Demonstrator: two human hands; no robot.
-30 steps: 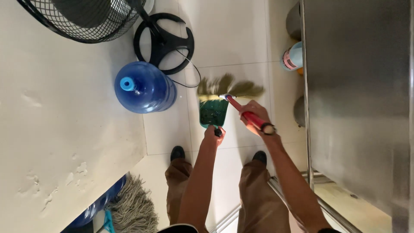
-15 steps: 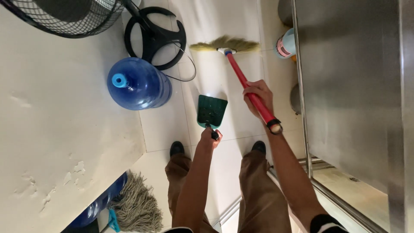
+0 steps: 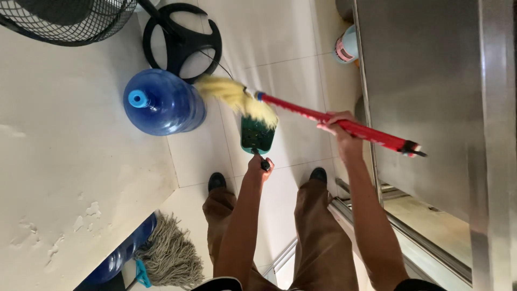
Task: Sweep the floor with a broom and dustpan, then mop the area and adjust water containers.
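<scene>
My left hand (image 3: 259, 167) grips the black handle of a green dustpan (image 3: 256, 137) that rests on the tiled floor in front of my feet. My right hand (image 3: 341, 129) is closed around the red handle of a broom (image 3: 301, 110). The broom's yellowish bristles (image 3: 232, 97) lie across the dustpan's far edge and reach left toward a blue water jug (image 3: 161, 102). The handle slants to the lower right, past a steel counter.
A black fan base (image 3: 182, 37) and its wire cage (image 3: 64, 21) stand beyond the jug. A steel counter (image 3: 425, 97) fills the right side. A pale wall (image 3: 64, 178) runs along the left, with a grey mop head (image 3: 169, 256) and another blue jug (image 3: 116, 258) at its foot.
The broom head has swung from the far floor near the counter leftward and back, onto the dustpan's edge beside the jug. The dustpan has stayed in much the same spot.
</scene>
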